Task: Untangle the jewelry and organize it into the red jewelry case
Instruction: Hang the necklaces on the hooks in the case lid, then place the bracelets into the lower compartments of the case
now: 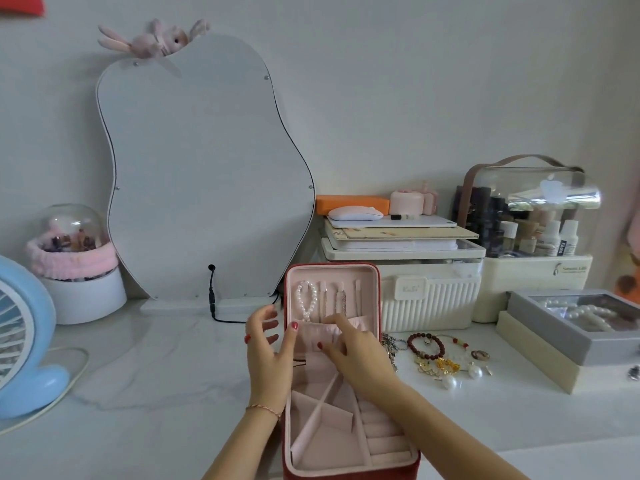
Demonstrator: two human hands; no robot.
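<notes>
Step in hand: tucking chains into lid pocket [346, 329] of red case [377, 289]. Right hand [356, 355] fingers curled at pocket edge; hold unclear. Left hand [268, 344] steadies lid, fingers loosely spread. Next, prob. fetch bead bracelet [426, 346], right of grip.

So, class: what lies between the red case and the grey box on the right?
Loose jewelry on the white table, in the head view: bracelet, chains, pearl earrings.
</notes>
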